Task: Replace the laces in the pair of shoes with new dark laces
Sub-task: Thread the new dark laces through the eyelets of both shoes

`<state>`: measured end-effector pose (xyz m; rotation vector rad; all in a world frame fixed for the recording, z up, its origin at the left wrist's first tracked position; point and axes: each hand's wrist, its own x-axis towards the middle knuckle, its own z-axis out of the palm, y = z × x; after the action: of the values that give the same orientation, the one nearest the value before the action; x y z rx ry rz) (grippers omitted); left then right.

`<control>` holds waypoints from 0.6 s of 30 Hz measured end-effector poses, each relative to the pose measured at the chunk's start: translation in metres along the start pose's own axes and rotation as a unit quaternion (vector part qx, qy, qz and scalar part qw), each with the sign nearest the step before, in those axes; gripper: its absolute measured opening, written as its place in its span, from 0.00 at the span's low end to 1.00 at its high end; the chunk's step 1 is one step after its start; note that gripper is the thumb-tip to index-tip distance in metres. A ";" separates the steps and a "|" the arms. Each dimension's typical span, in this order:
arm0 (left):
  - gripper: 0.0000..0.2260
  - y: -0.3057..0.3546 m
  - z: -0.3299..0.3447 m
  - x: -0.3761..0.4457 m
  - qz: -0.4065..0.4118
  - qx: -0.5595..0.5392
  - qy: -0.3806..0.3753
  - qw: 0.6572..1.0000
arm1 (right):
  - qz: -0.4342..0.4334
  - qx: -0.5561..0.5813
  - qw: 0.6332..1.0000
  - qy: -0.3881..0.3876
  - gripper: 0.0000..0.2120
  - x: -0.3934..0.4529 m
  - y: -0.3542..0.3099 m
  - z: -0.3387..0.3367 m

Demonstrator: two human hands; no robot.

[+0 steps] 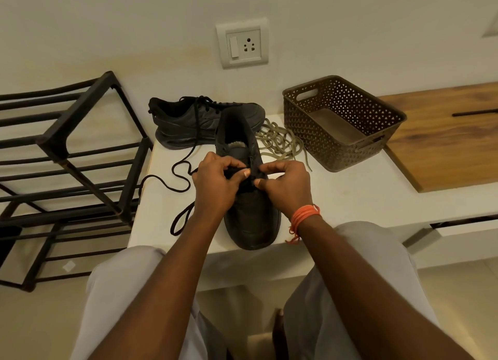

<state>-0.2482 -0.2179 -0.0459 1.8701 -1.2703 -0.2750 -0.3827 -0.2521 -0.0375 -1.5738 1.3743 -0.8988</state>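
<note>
A black shoe [252,219] lies on the white ledge [336,198] with its toe toward me. My left hand [215,181] and my right hand [287,183] meet over its eyelets, each pinching the dark lace [176,181] at the shoe's tongue. The lace's loose length trails left across the ledge in loops. Behind it, the second black shoe [188,117] lies on its side with a dark lace threaded in it. A heap of old tan laces [280,141] lies to the right of the shoes.
A brown perforated plastic basket [342,122] stands at the back right of the ledge. A dark metal shoe rack [67,157] is on the left, close to the ledge edge. A wooden board [447,135] lies at the far right. A wall socket [242,45] is above.
</note>
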 end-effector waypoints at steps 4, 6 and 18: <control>0.06 -0.001 0.003 -0.004 0.016 0.034 0.017 0.999 | 0.021 0.030 0.999 -0.013 0.13 0.000 0.002 -0.005; 0.07 -0.001 0.004 -0.006 0.017 0.035 0.012 0.999 | 0.025 0.042 0.999 -0.018 0.14 -0.001 0.002 -0.004; 0.07 0.002 -0.002 -0.007 0.071 0.135 -0.033 0.988 | 0.021 0.044 0.998 -0.035 0.16 -0.002 0.003 -0.004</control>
<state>-0.2514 -0.2110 -0.0453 1.9951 -1.5416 -0.0926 -0.3874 -0.2506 -0.0387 -1.4917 1.2962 -0.8592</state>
